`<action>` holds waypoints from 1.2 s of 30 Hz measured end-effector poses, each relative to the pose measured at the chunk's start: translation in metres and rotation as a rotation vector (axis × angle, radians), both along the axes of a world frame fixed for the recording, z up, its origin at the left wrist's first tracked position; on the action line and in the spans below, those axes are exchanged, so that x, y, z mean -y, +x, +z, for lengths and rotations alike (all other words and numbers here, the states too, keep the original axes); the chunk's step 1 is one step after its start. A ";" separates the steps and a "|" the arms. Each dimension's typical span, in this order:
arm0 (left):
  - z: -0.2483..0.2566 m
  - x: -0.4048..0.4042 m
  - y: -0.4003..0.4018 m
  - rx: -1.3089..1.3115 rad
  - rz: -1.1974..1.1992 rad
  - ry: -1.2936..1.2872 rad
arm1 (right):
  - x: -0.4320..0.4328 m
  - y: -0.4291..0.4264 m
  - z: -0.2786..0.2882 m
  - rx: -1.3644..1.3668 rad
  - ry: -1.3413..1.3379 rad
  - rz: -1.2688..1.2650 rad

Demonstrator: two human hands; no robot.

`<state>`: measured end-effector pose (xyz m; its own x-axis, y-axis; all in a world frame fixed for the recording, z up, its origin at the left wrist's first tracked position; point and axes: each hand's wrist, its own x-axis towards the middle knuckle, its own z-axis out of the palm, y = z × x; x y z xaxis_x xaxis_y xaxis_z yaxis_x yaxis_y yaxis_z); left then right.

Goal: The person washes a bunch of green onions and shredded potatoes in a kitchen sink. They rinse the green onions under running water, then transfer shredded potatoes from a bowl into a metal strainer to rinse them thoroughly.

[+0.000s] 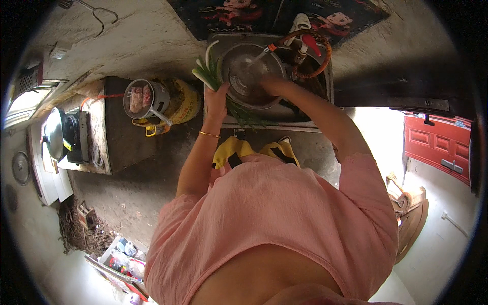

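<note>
My left hand (217, 100) grips a bunch of scallions (207, 73) at the left rim of a round metal basin (283, 72). Their white ends point up and away, while the green leaves (248, 114) trail below the basin. Inside the basin is my right hand (273, 86), blurred, its fingers over or in the water; whether it holds anything cannot be told. Water runs into the basin from the metal end of a braided hose (327, 59). The basin sits in a metal sink (305, 114).
Left of the sink, a pot (127, 106) holding raw meat rests on a yellow gas cylinder (188, 103). A tap with a red handle (312, 45) stands at the sink's back. Farther left, a wok (55, 133) sits on a stove. A red door (436, 141) is at right.
</note>
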<state>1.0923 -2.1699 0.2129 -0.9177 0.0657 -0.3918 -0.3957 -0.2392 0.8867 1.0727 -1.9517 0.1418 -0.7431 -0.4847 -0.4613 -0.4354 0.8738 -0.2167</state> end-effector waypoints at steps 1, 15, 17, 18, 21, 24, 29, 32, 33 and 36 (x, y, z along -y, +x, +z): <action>-0.001 0.001 0.000 0.009 -0.010 0.008 | 0.002 -0.008 0.001 -0.067 0.006 -0.113; 0.008 0.005 -0.020 -0.003 0.116 0.061 | 0.023 0.026 0.070 0.114 -0.583 -0.561; 0.032 -0.002 -0.025 0.075 0.177 0.048 | -0.006 0.040 0.092 -0.084 -0.587 -0.597; 0.039 -0.003 -0.026 0.113 0.213 0.037 | -0.013 0.048 0.108 -0.226 -0.674 -0.625; 0.028 -0.012 -0.033 0.264 0.174 -0.094 | -0.037 0.059 0.143 -0.521 -0.674 -0.757; 0.008 -0.011 -0.035 0.012 -0.097 -0.293 | -0.056 0.058 0.160 -0.679 -0.601 -0.812; 0.028 -0.010 -0.025 -0.377 -0.251 -0.606 | -0.060 0.050 0.163 -0.705 -0.617 -0.748; 0.039 0.002 -0.013 -0.753 -0.282 -0.784 | -0.070 0.046 0.158 -0.730 -0.613 -0.696; 0.040 0.005 -0.012 -0.895 -0.292 -0.848 | -0.074 0.044 0.156 -0.761 -0.580 -0.685; 0.040 0.017 -0.009 -1.216 -0.301 -1.042 | -0.065 0.041 0.160 -0.750 -0.578 -0.669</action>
